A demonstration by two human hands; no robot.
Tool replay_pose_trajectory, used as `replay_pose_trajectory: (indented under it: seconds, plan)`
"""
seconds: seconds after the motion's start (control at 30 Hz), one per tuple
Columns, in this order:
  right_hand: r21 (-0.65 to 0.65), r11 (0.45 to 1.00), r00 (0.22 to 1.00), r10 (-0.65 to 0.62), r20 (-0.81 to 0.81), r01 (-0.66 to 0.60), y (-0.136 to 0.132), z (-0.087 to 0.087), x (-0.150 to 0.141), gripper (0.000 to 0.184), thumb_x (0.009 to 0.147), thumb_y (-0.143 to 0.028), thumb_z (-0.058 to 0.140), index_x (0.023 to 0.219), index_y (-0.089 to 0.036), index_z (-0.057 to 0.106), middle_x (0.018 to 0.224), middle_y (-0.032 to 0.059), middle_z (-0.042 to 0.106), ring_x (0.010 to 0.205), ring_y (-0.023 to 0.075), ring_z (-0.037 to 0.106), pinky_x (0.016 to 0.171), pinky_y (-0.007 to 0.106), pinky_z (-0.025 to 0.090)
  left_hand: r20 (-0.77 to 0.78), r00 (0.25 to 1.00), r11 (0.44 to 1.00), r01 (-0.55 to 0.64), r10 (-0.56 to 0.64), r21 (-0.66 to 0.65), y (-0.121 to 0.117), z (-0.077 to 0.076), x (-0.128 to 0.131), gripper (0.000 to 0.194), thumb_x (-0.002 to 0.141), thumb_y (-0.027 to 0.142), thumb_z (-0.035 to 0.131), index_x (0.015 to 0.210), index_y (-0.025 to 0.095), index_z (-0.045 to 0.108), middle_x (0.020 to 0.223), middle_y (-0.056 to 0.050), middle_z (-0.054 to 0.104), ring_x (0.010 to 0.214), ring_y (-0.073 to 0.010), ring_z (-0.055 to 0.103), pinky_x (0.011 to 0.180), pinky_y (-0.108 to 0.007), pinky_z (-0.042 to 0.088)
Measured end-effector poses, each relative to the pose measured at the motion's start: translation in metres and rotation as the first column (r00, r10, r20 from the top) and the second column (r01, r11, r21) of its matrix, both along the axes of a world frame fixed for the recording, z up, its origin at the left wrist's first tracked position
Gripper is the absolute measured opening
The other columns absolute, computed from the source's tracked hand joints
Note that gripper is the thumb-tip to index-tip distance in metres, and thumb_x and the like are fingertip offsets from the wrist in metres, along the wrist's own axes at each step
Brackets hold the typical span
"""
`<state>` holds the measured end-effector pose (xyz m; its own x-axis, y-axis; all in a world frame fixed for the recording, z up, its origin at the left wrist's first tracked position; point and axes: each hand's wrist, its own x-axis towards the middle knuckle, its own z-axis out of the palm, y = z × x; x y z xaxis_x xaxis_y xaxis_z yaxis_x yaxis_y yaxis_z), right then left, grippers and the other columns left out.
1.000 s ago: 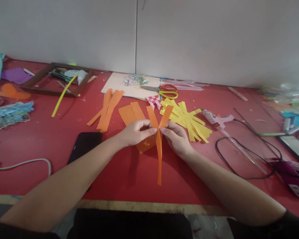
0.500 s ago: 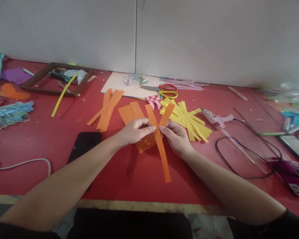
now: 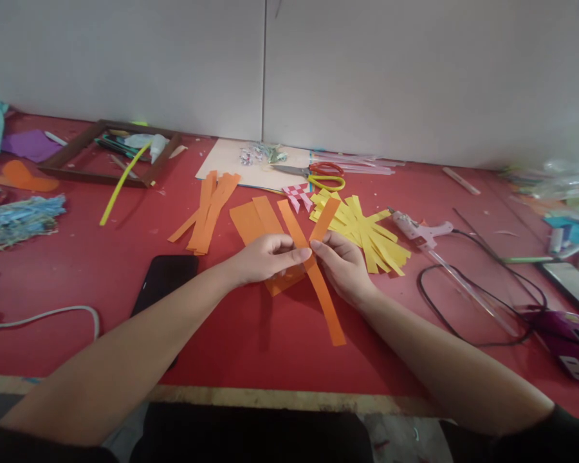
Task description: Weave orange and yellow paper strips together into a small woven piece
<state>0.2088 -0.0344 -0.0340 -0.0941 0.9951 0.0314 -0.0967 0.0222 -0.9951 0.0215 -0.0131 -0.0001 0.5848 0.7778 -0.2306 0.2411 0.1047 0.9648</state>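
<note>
Head view: a long orange strip (image 3: 323, 299) is held over the red table (image 3: 217, 350), slanted from far left to near right — pinched near its middle by the left hand (image 3: 273, 257), while a shorter orange length (image 3: 325, 218), pointing far right, is pinched by the right hand (image 3: 345, 262) — neither hand clearly nearer.

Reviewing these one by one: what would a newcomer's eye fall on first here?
Probably the orange paper, pinched by the left hand and right hand near mid-picture, its long tail over the red tabletop. Next, the fanned yellow strips just beyond the right hand, then the red-and-yellow-handled scissors farther back, blades over a pale sheet.
</note>
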Motion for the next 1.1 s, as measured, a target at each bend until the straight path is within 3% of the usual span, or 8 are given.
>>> replay_pose_trajectory:
  seconds: [0.2,0.4,0.53,0.8,1.1]
  plan:
    - [-0.032,0.998,0.998,0.044,-0.045,-0.045,-0.0009,-0.0030,0.0005,0.027,0.080,-0.048,0.072,0.075,-0.022,0.070,0.068,0.0004,0.065,0.063,0.0155,0.061,0.066,0.032,0.052,-0.051,0.998,0.997,-0.043,0.047,0.059,-0.0002,0.0042,0.0017,0.039,0.085,0.047,0.063,0.065,0.018,0.047,0.053,0.005,0.048,0.046,-0.0064,0.044,0.046,-0.022,0.032]
    - [0.005,0.997,0.996,0.081,-0.036,-0.081,-0.0009,-0.0017,0.0023,0.023,0.082,-0.047,0.070,0.076,-0.024,0.067,0.067,-0.0012,0.061,0.064,0.0157,0.059,0.069,0.032,0.051,-0.029,0.999,0.997,-0.017,0.019,0.070,0.0008,0.0036,0.0002,0.040,0.085,0.050,0.063,0.067,0.018,0.047,0.054,0.005,0.048,0.046,-0.0066,0.043,0.046,-0.022,0.031]
    - [0.014,0.996,0.996,0.092,-0.014,-0.092,-0.0007,-0.0007,0.0042,0.034,0.085,-0.049,0.066,0.064,-0.023,0.059,0.062,-0.0015,0.058,0.060,0.0147,0.055,0.063,0.031,0.048,-0.033,0.999,0.995,-0.008,0.011,0.100,0.0021,0.0014,-0.0007,0.044,0.084,0.053,0.063,0.064,0.019,0.044,0.052,0.006,0.044,0.046,-0.0063,0.038,0.046,-0.022,0.028]
    - [0.001,0.999,0.997,0.052,0.062,-0.052,0.0002,-0.0038,0.0046,0.034,0.079,-0.053,0.071,0.067,-0.023,0.058,0.062,-0.0015,0.058,0.060,0.0159,0.055,0.060,0.031,0.048,-0.069,0.997,0.990,-0.020,0.030,0.141,0.0032,0.0011,0.0003,0.045,0.084,0.053,0.062,0.062,0.019,0.042,0.052,0.007,0.038,0.047,-0.0068,0.035,0.046,-0.023,0.025]
    - [0.035,0.999,0.998,0.034,0.057,-0.036,0.0012,-0.0079,0.0047,0.031,0.083,-0.048,0.070,0.067,-0.023,0.059,0.065,-0.0023,0.057,0.063,0.0138,0.054,0.065,0.029,0.046,0.002,0.999,0.997,-0.036,0.036,0.067,0.0049,0.0002,-0.0011,0.035,0.085,0.049,0.063,0.072,0.017,0.059,0.052,0.006,0.042,0.046,-0.0067,0.037,0.046,-0.023,0.028]
